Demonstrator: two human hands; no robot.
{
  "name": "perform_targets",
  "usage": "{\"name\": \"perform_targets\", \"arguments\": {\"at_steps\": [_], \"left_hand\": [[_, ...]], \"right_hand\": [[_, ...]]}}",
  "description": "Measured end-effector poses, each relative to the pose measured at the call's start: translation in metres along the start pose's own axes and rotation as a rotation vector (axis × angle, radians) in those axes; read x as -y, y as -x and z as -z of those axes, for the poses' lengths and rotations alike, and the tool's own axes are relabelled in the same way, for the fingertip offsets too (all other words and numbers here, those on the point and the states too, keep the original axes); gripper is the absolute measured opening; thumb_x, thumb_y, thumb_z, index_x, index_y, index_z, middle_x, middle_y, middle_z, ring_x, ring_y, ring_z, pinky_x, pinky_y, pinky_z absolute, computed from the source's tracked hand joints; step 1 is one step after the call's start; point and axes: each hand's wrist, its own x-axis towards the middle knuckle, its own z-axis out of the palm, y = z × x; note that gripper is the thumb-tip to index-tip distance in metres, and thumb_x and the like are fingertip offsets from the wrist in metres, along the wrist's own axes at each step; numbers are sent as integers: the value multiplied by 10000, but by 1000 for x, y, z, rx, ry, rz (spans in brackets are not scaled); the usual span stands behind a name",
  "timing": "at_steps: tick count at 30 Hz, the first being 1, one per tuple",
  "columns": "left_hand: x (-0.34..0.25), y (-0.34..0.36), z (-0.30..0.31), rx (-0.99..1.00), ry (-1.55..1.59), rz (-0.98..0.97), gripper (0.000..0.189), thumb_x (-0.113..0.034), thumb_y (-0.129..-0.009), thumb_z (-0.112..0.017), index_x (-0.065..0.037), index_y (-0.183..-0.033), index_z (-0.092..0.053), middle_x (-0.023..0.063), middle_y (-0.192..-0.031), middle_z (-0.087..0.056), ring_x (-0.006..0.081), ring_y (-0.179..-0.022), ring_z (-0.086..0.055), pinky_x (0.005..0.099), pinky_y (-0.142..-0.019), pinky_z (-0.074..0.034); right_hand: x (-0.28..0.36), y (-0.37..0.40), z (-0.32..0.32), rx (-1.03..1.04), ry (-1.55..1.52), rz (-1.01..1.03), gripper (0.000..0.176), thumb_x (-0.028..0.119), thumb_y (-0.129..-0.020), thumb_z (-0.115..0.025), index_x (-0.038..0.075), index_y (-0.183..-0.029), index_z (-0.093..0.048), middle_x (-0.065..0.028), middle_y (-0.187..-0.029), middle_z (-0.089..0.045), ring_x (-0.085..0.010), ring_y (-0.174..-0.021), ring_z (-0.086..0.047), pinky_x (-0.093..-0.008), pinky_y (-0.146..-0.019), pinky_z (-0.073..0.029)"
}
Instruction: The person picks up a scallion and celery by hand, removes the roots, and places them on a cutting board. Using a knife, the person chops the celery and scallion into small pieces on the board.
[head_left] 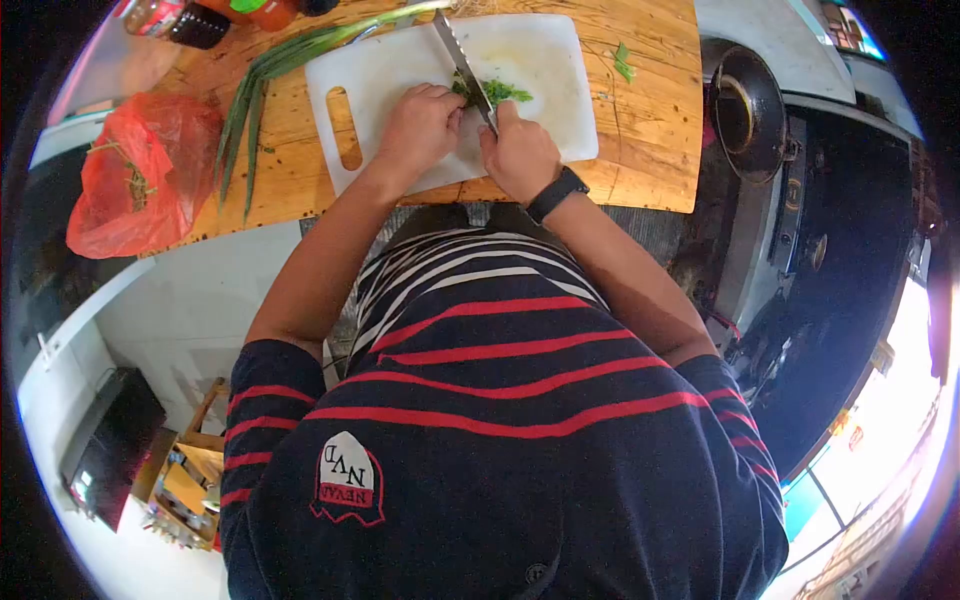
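My right hand is closed round the handle of a kitchen knife, whose long blade points away across the white cutting board. Chopped green herbs lie on the board just right of the blade. On the blade's left side, my left hand has its fingers curled down on the board, pressed against a small bunch of the greens at the blade. How much of the bunch sits under those fingers is hidden.
Long green onions lie along the board's left side on the wooden table. A red plastic bag rests at the left edge, with jars behind it. A loose leaf lies right of the board. A black wok stands beyond the table's right edge.
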Motion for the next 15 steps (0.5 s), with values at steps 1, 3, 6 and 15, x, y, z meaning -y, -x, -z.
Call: {"name": "perform_targets", "arguments": {"at_steps": [1, 3, 6, 15], "left_hand": [[1, 1, 1, 0, 2, 5, 143, -58, -776, -655, -25, -907, -702, 138, -912, -676, 345, -900, -615, 429, -825, -499], [8, 1, -1, -20, 19, 13, 131, -65, -776, -658, -24, -894, -700, 136, -909, -678, 341, -899, -616, 426, -822, -500], [14, -1, -5, -42, 20, 0, 114, -72, -775, -662, -22, -872, -697, 133, -901, -680, 336, -895, -618, 422, -814, -504], [9, -4, 1, -4, -79, -34, 121, -76, -773, -648, -26, -869, -701, 130, -892, -687, 329, -891, -627, 420, -805, -512]], "right_hand": [[2, 1, 0, 17, 24, -9, 279, 247, -906, -541, -15, -978, -475, -272, -712, -637, -451, -673, -650, -538, -621, -521], [4, 0, 6, 26, 38, -3, 273, 246, -907, -540, -11, -972, -474, -269, -711, -639, -448, -672, -652, -537, -619, -522], [8, 5, 13, 21, 62, 1, 261, 244, -907, -558, 2, -943, -467, -259, -677, -627, -446, -641, -635, -543, -595, -506], [9, -8, 11, 35, 26, 4, 270, 237, -902, -573, -10, -932, -467, -266, -684, -626, -459, -658, -628, -563, -613, -492]]}}
